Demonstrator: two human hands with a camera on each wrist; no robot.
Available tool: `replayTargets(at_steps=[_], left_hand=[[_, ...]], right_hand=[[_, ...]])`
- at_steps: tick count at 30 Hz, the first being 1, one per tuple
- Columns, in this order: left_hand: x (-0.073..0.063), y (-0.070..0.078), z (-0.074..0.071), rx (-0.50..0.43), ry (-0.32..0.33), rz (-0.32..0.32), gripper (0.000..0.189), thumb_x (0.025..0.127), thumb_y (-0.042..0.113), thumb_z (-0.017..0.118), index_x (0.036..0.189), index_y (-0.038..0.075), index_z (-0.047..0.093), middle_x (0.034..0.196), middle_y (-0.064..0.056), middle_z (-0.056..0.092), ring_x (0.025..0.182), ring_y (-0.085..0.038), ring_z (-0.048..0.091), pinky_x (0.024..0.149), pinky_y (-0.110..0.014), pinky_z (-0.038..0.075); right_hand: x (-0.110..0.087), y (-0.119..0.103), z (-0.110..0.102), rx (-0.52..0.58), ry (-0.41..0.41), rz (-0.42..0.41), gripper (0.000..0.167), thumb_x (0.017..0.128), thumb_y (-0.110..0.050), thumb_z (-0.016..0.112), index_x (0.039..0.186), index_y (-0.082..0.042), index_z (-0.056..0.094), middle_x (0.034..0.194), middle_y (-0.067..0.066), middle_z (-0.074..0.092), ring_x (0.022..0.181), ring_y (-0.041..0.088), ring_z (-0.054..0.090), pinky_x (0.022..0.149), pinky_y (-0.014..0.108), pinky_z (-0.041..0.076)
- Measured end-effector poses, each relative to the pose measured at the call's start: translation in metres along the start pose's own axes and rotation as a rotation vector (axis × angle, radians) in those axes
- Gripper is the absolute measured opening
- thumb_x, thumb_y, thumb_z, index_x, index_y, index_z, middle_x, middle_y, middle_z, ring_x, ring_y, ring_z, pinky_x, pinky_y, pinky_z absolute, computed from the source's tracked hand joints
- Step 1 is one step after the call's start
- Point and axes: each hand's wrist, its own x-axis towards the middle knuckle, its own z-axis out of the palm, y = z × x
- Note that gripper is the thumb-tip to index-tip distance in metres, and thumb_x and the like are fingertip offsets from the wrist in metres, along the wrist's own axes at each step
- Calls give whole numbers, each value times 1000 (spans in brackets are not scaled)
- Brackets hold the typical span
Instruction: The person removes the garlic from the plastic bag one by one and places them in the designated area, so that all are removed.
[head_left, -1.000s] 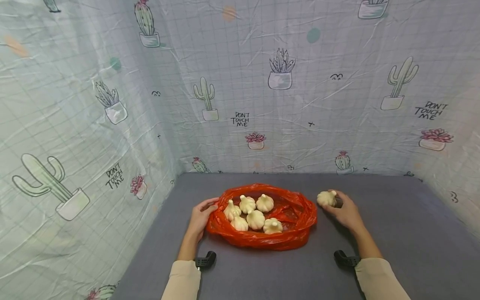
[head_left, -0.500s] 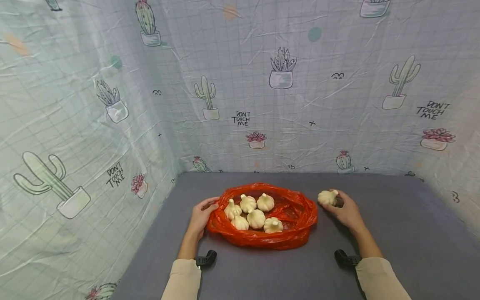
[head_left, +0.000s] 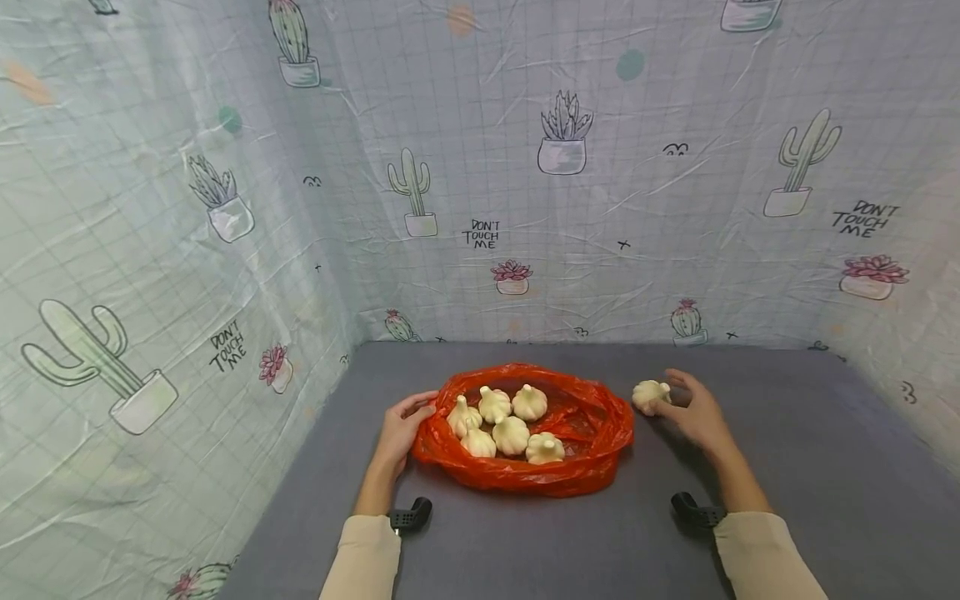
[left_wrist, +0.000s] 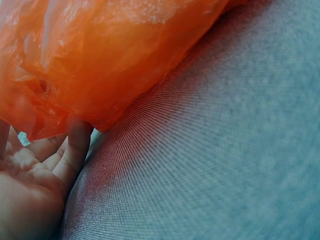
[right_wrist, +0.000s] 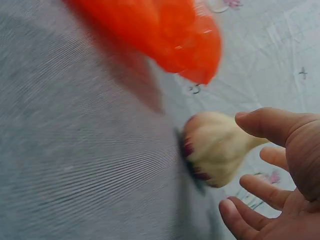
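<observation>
A red plastic bag (head_left: 517, 479) with its rim rolled outward stands on the table and holds several garlic bulbs (head_left: 510, 435). My left hand (head_left: 397, 433) holds the bag's left side between thumb and fingers; in the left wrist view some of its fingertips are hidden by the plastic. To the right of the bag, a single garlic bulb (head_left: 649, 397) rests on the table. My right hand (head_left: 701, 417) is just beside this bulb, fingers spread and apart from it. The right wrist view shows the bulb (right_wrist: 212, 150) with its stem pointing toward the palm.
The grey table (head_left: 540, 542) runs back to a cactus-printed sheet (head_left: 480, 167), which also hangs along the left and right sides. A black wrist device (head_left: 411, 515) sits on the left forearm and another device (head_left: 696, 510) on the right.
My right hand has let go of the single garlic bulb, its fingers spreading and drawing back a little to the right. The left hand and the bag have stayed in place.
</observation>
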Motion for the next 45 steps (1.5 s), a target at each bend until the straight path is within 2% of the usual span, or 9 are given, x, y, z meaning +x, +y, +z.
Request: replayTargets(at_steps=[6,9,11,17,20,26,32,38,45], left_hand=[[1,-1,0,3,-2,-3,33,97,19,69,129,11,72,130,-12,69,109,-15,66,88,-24,54],[1,0,1,-7,-5,-1,33,97,19,70,129,11,72,131,-13,68,109,-15,66,88,-24,54],[1,0,1,-10,-8,0,33,97,19,69,129,11,71,131,-13,68,109,-15,66,88,-24,54],[1,-1,0,-13,-8,-3,32,97,17,69,128,11,72,131,-14,68,109,-16,66,88,-25,54],[1,-2,-1,-11,-12,-4,32,97,17,69,129,11,72,132,-14,68,110,-18,66,89,-26,54],[1,-1,0,-10,-14,-5,33,97,17,69,129,11,72,132,-13,68,111,-17,66,89,-26,55],[1,-1,0,-13,-11,-2,32,97,17,69,129,11,72,131,-13,68,109,-17,66,87,-26,54],[3,-2,-1,-4,-9,-5,32,97,18,69,129,13,72,131,-13,68,110,-18,66,89,-26,55],[3,-4,-1,-9,-6,-6,32,97,19,70,129,13,72,131,-12,69,110,-18,66,88,-26,55]], right_hand=[[-5,-22,-9,-56,90,-88,73,98,-33,67,156,-1,37,152,36,37,133,57,38,98,71,39],[-9,-36,-10,-62,130,-141,69,97,-31,69,154,-2,41,150,34,41,134,55,37,99,71,36],[-12,-46,-8,-49,129,-174,66,98,-30,69,152,-2,44,149,33,43,133,53,40,100,70,38],[-15,-64,12,31,53,-250,58,98,-28,70,148,-6,50,144,25,49,129,46,51,103,65,44],[-15,-70,22,40,26,-296,55,97,-25,71,146,-7,52,141,23,52,128,42,52,104,63,46],[-18,-82,41,55,-64,-362,54,95,-23,74,143,-7,55,139,22,56,123,44,57,99,62,49],[-22,-88,62,58,-167,-424,52,92,-24,77,138,-6,59,131,19,62,118,40,60,97,58,51],[-26,-89,81,31,-269,-463,51,91,-29,79,137,-14,61,133,15,63,115,34,62,93,49,53],[-27,-84,95,4,-379,-504,51,93,-31,76,135,-8,61,130,17,64,106,32,67,87,39,58]])
